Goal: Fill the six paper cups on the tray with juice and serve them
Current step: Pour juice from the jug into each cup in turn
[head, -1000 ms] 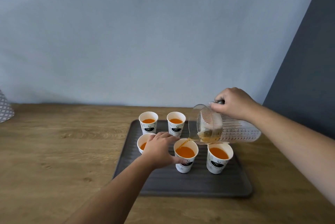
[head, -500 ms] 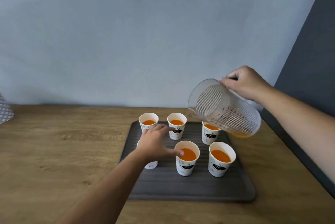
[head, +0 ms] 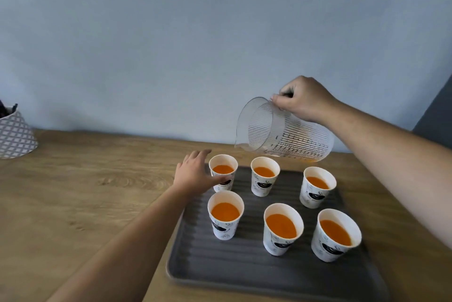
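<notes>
Several white paper cups with orange juice stand in two rows on a dark grey ribbed tray (head: 244,267). My left hand (head: 193,175) reaches to the back left cup (head: 223,172), fingers spread straight, thumb against its side. My right hand (head: 303,97) grips the handle of a clear ribbed pitcher (head: 286,134), held tilted in the air above the back row. Only a little juice remains in the pitcher's low corner. No juice is pouring.
The tray lies on a wooden table (head: 85,194) against a pale blue wall. A patterned grey-and-white pot (head: 14,135) stands at the far left edge. A dark wall panel shows at the far right.
My right hand lifted the pitcher off the front middle cup and the pouring stopped. My left hand left that cup and moved back to the rear left cup.
</notes>
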{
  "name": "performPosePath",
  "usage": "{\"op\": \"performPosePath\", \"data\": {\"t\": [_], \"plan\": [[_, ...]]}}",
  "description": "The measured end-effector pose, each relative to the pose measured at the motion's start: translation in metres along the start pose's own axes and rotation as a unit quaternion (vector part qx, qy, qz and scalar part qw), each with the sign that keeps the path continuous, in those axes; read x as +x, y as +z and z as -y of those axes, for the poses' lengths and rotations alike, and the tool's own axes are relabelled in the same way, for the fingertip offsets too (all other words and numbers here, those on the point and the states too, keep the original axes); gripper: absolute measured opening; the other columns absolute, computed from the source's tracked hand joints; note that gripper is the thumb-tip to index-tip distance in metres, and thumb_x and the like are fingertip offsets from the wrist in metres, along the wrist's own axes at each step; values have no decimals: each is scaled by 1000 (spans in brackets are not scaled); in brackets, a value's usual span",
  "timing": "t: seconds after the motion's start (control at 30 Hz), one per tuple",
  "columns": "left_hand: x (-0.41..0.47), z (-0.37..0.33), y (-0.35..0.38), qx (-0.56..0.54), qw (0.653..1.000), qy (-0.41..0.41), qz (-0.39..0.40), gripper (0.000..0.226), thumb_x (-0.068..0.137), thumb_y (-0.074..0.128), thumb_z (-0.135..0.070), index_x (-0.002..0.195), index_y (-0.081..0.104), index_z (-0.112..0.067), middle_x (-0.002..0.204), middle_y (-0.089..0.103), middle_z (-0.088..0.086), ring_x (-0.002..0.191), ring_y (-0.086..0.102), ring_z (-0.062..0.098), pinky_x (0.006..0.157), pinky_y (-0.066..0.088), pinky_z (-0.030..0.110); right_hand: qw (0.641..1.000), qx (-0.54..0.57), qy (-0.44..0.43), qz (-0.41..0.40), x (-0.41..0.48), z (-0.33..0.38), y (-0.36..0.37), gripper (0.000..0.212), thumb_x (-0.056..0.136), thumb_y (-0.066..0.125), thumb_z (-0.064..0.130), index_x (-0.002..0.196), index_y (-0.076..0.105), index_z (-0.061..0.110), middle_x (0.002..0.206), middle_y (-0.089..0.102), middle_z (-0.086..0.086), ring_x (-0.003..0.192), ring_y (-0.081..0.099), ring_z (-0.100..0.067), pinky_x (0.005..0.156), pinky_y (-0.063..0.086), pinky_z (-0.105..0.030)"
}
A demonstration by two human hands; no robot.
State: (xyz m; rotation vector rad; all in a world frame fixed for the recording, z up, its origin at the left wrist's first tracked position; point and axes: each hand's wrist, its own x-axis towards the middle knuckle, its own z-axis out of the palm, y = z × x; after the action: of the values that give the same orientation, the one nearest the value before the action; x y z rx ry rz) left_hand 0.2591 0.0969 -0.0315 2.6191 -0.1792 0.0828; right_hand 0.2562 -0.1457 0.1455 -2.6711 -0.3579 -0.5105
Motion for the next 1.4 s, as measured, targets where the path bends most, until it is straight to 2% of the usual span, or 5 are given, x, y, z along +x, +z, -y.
{"op": "performPosePath", "data": {"t": [0.13,0.3,0.57,1.17,1.4], "plan": [[11,6,12,-22,999,-15,29,99,64,68,-71,144,32,-26,146,43,-3,135,38,21,108,35,47,998,-46,-35,25,18,4,27,51,83,60,30,47,27,13,47,24,-2,50,24,-19,54,24,-31],[19,8,25,-69,997,-17,30,91,65,71,-66,140,36,-27,141,49,-4,128,45,20,103,41,46,993,-78,-70,48,30,5,55,50,83,58,31,46,29,14,45,25,0,48,24,-18,51,23,-30],[22,9,31,-103,995,-1,16,85,69,71,-63,140,40,-27,141,49,-2,129,44,20,103,41,46,983,-140,-107,56,40,5,74,51,84,56,35,44,32,14,44,31,-1,44,28,-17,50,25,-28],[19,8,30,-83,996,-18,18,87,66,67,-70,139,38,-33,141,51,-3,127,46,21,101,43,49,971,-189,-134,56,39,8,78,50,87,53,35,44,36,17,45,38,0,45,32,-14,48,25,-24],[19,6,30,-78,996,-28,25,87,66,66,-72,140,37,-35,141,51,-4,127,46,21,101,43,48,978,-167,-116,52,39,4,79,48,86,54,35,45,39,16,47,40,-2,47,35,-17,52,32,-27]]}}
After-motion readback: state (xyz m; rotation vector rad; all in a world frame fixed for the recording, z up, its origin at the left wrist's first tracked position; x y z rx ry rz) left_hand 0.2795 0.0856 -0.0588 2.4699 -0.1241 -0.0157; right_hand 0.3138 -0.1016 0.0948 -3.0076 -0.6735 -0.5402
